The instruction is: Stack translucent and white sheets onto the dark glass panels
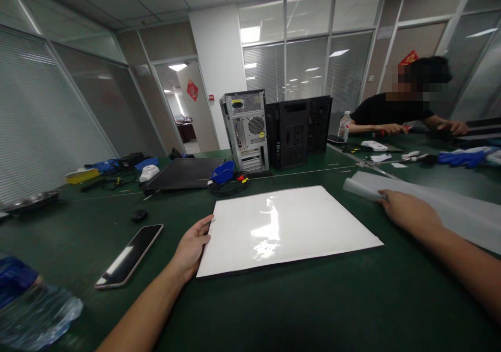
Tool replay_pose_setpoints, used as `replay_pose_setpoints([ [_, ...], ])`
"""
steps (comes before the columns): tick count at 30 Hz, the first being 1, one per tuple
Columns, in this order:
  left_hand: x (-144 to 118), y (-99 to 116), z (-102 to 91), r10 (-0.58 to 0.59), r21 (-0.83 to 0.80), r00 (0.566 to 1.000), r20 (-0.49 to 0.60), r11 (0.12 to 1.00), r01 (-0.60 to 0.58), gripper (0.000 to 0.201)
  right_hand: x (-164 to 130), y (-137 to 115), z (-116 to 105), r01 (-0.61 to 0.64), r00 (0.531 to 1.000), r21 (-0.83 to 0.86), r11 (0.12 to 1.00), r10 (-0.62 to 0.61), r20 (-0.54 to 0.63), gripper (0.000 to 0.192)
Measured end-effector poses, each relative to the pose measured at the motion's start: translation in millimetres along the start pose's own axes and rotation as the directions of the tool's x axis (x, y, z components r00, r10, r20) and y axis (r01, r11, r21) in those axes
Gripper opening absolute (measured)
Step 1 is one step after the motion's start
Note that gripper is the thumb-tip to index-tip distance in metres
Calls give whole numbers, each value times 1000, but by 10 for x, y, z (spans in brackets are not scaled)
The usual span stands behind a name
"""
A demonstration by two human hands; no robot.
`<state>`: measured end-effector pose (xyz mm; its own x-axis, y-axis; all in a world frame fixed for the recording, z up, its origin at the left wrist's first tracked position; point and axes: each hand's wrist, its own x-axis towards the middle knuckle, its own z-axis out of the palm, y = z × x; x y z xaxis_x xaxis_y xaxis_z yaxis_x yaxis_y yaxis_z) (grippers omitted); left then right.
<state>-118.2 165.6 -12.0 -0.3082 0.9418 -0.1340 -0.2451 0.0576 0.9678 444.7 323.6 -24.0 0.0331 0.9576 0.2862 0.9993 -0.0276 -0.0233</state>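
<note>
A glossy white rectangular panel with a thin dark edge lies in front of me on the green table. My left hand grips its left edge, with the thumb on the upper face and the fingers partly hidden at the side. To the right of the panel, my right hand is closed on the edge of a translucent, milky plastic sheet. The sheet is apart from the panel, slightly curled at its left end, and runs out of view on the right.
Computer cases stand behind the panel, near a dark flat panel and a blue tray. A phone and a large water bottle are at left. Another person works at far right near blue gloves.
</note>
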Motion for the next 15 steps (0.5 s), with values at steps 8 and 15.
replay_pose_setpoints([
  [8, -16, 14, 6, -9, -4, 1000, -9, 1000, 9, 70, -303, -788, -282, 314, 947, 123, 941, -302, -107, 52],
  [15, -20, 27, 25, -16, -7, 1000, -21, 1000, 16, 69, -828, -1513, -458, 632, 748, 384, 673, -659, -75, 48],
])
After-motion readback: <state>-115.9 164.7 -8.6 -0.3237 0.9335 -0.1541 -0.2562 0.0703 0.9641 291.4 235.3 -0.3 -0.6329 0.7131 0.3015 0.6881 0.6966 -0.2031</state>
